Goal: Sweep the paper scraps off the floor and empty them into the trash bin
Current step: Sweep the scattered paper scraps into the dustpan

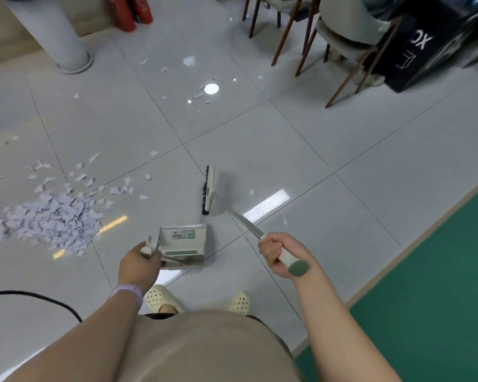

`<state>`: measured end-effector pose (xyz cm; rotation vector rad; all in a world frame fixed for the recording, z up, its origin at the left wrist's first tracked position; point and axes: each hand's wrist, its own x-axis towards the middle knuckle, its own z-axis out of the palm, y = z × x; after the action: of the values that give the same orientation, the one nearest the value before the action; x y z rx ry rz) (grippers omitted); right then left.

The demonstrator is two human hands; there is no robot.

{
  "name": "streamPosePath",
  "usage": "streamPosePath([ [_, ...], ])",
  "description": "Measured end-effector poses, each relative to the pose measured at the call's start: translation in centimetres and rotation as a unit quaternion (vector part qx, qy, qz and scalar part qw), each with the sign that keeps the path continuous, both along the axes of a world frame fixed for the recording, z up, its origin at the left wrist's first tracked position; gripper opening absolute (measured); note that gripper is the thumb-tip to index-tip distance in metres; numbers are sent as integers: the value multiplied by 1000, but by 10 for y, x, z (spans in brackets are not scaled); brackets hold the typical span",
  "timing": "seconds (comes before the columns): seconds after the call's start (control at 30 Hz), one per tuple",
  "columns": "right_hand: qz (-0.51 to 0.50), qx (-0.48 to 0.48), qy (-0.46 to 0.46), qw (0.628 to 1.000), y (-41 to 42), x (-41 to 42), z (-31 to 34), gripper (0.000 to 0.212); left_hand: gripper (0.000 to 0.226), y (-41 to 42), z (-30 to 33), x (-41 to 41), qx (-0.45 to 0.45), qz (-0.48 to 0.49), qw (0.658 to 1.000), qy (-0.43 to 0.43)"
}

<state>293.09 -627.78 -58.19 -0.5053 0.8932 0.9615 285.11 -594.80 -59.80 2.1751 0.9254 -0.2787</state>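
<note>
The right hand [276,253] has its fingers wrapped around the broom [209,193] handle, with the brush head down on the grey tile floor [301,150] just ahead of the person's feet. The left hand [138,261] grips the dustpan [181,245] by its handle, held beside the broom. The big pile of paper scraps [47,216] sits off to the left, well apart from the brush, with loose bits scattered further up the floor.
</note>
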Motion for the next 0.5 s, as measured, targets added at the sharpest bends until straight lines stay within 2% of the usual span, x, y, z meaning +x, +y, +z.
streamPosePath([
  [0.17, -88, -82, 16, 993, -50, -14, 18, 27, 7, -29, -7, 26, -24, -50, 998, 0],
  [0.27, -104, -151, 31, 983, -73, -16, 19, 29, 15, -49, -13, 36, -33, -79, 996, 0],
  [0.4, -74, -285, 32, 955, -95, -20, 8, 33, 11, -71, -15, 43, -50, -112, 992, -15],
  [0.5, -4, -362, 36, 931, -104, -24, -3, 37, 10, -68, -14, 44, -60, -117, 991, -20],
])
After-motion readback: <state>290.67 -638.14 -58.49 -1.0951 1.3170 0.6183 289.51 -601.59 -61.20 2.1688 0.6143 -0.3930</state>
